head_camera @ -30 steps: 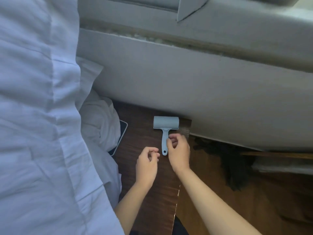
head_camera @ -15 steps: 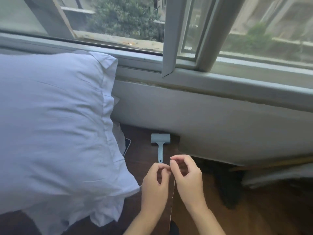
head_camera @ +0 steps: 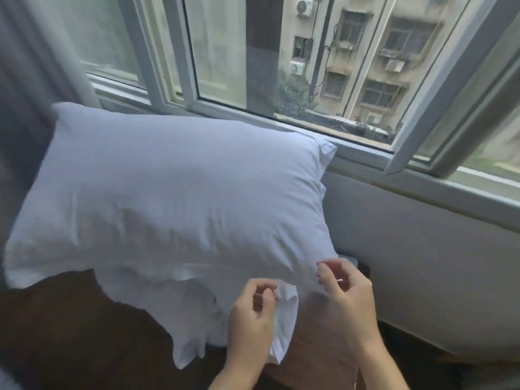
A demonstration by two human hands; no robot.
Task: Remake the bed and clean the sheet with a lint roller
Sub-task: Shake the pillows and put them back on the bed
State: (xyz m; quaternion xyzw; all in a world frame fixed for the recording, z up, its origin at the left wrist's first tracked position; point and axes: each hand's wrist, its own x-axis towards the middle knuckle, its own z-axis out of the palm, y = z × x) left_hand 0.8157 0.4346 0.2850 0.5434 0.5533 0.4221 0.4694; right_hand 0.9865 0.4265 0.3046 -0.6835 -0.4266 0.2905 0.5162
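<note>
Bare forearms come up from the bottom edge, over a dark wooden surface (head_camera: 315,347). Just past them the left hand (head_camera: 250,319) sits low and centre, knuckles toward the camera, its fingers curled inward; whether they actually pinch the cloth beside them I cannot tell, since the fingertips are blurred. A loose flap of white pillowcase (head_camera: 284,327) hangs right against the thumb side of that hand and drops down over the wood. The right hand (head_camera: 349,299) is raised slightly higher and to the right, palm turned partly toward the left hand, its fingers bent and spread a little, with a thin pale strand (head_camera: 339,281) showing between the finger and thumb; it looks pinched, though the blur leaves that unsure. The two hands are near each other but apart, with the flap between them.

Beyond the hands lies the white pillow (head_camera: 174,198), large and plump, its lower right corner just above the right hand's fingertips. Behind that corner a small blue-grey sliver (head_camera: 350,259) peeks out; what it belongs to cannot be made out. Further right is a pale wall (head_camera: 422,263) under the sill. Farthest off is the window (head_camera: 281,60), one pane swung open, with apartment blocks outside, and a grey curtain (head_camera: 25,80) on the left.
</note>
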